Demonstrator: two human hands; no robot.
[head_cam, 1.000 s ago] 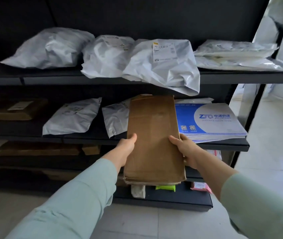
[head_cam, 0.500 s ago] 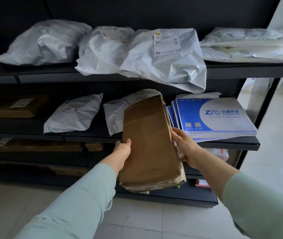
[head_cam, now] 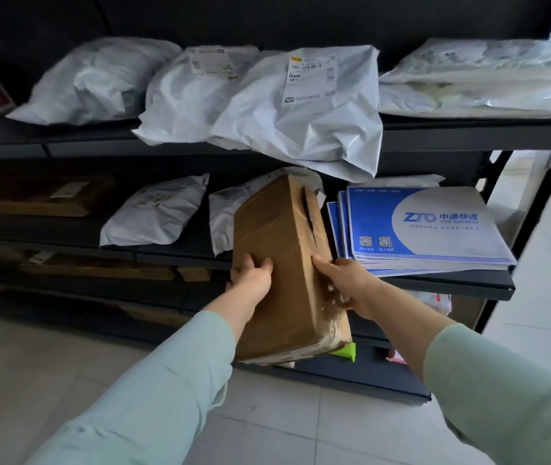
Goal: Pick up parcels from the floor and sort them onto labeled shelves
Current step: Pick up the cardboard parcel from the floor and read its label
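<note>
A long brown cardboard parcel [head_cam: 284, 256] is held in front of the dark shelving unit [head_cam: 435, 142], tilted so its left face and taped right side both show. My left hand [head_cam: 252, 276] grips its left face and my right hand [head_cam: 344, 283] grips its taped right side. The parcel's far end reaches the middle shelf, between a white poly bag [head_cam: 223, 213] and a stack of blue and white ZTO envelopes [head_cam: 435, 226].
Several white poly-bag parcels [head_cam: 301, 105] lie on the top shelf. The middle shelf carries a flat brown box [head_cam: 32, 196] and another white bag [head_cam: 156, 213]. Lower shelves hold flat cardboard pieces [head_cam: 99, 266] and small items. Pale tiled floor [head_cam: 284, 424] lies below.
The parcel has turned from lying flat to tilted on its edge and its far end has shifted left. My view has moved closer to the shelves.
</note>
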